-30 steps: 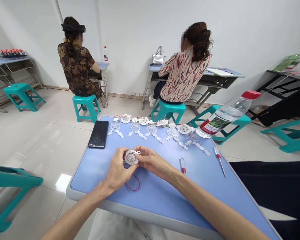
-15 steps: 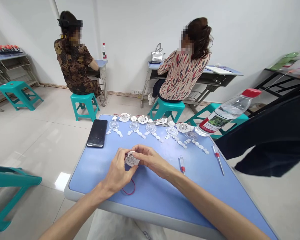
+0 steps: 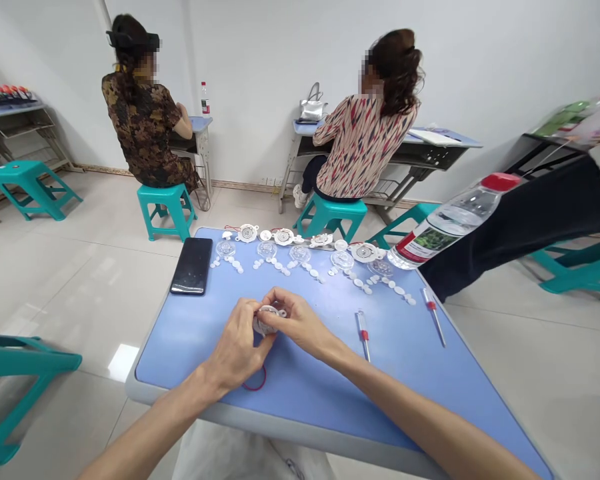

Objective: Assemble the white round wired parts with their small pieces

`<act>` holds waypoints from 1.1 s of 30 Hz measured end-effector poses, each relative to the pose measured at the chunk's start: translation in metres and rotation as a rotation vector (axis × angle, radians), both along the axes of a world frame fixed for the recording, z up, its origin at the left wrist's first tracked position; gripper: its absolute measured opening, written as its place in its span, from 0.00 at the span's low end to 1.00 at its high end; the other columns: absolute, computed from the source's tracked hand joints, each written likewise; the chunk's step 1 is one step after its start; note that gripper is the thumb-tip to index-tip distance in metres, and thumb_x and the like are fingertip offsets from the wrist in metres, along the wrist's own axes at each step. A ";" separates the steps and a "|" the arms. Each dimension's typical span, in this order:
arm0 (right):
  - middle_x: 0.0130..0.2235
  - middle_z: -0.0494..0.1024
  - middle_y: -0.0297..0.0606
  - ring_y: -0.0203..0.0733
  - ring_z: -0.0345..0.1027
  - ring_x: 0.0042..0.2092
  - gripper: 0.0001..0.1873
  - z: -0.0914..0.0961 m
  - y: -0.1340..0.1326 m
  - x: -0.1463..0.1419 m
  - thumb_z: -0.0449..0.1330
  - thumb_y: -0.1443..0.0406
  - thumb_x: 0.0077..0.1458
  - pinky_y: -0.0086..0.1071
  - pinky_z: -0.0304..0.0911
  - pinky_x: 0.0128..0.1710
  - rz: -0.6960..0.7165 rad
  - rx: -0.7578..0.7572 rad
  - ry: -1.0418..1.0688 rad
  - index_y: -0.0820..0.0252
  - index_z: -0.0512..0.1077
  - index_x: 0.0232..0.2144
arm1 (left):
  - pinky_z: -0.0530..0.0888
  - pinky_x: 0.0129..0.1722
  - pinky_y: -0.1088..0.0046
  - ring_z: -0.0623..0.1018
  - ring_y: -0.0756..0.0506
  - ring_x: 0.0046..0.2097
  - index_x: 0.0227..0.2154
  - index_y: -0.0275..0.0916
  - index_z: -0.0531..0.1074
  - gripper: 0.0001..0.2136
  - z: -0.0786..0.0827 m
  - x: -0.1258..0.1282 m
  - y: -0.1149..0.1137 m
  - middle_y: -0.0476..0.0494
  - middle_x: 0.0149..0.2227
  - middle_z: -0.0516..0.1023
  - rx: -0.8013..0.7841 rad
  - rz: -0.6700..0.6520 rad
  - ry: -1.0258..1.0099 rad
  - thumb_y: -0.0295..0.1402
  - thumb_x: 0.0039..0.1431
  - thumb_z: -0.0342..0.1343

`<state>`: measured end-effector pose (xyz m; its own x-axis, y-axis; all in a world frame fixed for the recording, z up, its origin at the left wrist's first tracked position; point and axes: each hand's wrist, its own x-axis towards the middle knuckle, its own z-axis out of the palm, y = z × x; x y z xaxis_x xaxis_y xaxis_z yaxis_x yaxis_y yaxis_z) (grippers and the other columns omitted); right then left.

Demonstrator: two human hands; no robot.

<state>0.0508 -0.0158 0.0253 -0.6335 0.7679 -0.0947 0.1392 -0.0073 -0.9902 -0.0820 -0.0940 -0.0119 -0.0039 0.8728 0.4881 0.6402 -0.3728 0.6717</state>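
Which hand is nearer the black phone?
Left. The left hand is below and right of the black phone in view, on the white part's left; the right hand is on that part's right, farther from the phone.

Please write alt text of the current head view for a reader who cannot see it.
A person's left-hand grip and right-hand grip hold a small round white part over a blue table. A black phone lies left, two screwdrivers right; rows of small parts and a water bottle line the far side.
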 end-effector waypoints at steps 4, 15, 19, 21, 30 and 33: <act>0.27 0.71 0.32 0.38 0.64 0.32 0.13 0.000 -0.001 -0.001 0.64 0.56 0.50 0.33 0.60 0.33 -0.019 0.000 0.067 0.57 0.67 0.26 | 0.75 0.44 0.63 0.73 0.43 0.46 0.47 0.42 0.60 0.19 0.001 -0.001 0.001 0.42 0.44 0.67 0.022 0.051 0.045 0.22 0.55 0.57; 0.29 0.74 0.33 0.36 0.65 0.32 0.18 0.003 0.014 0.007 0.68 0.52 0.46 0.33 0.63 0.35 0.054 -0.380 0.162 0.60 0.72 0.26 | 0.75 0.44 0.65 0.74 0.43 0.45 0.49 0.42 0.63 0.19 0.006 -0.003 0.002 0.42 0.43 0.70 0.034 0.077 0.058 0.26 0.55 0.59; 0.32 0.75 0.34 0.38 0.68 0.35 0.16 0.005 0.014 0.011 0.68 0.55 0.46 0.33 0.64 0.36 0.102 -0.348 0.157 0.60 0.74 0.30 | 0.75 0.42 0.66 0.74 0.43 0.44 0.48 0.42 0.63 0.18 0.006 -0.003 0.002 0.42 0.42 0.70 0.039 0.083 0.064 0.28 0.56 0.59; 0.33 0.75 0.35 0.38 0.69 0.35 0.16 0.004 0.015 0.012 0.68 0.55 0.46 0.34 0.65 0.36 0.109 -0.333 0.159 0.61 0.74 0.31 | 0.75 0.43 0.66 0.74 0.43 0.44 0.49 0.42 0.63 0.18 0.006 -0.003 0.002 0.42 0.42 0.71 0.052 0.077 0.078 0.28 0.57 0.59; 0.30 0.74 0.33 0.36 0.67 0.32 0.15 0.005 0.014 0.008 0.67 0.57 0.44 0.31 0.64 0.33 0.071 -0.275 0.099 0.62 0.72 0.29 | 0.75 0.42 0.65 0.74 0.44 0.42 0.50 0.39 0.63 0.18 0.003 -0.003 0.001 0.41 0.42 0.71 0.064 0.098 0.140 0.29 0.57 0.59; 0.30 0.74 0.33 0.35 0.68 0.32 0.15 0.004 0.014 0.006 0.67 0.56 0.45 0.31 0.64 0.33 0.068 -0.255 0.096 0.62 0.72 0.29 | 0.75 0.41 0.66 0.74 0.44 0.42 0.50 0.39 0.63 0.18 0.002 -0.003 0.001 0.42 0.41 0.72 0.072 0.111 0.145 0.29 0.58 0.59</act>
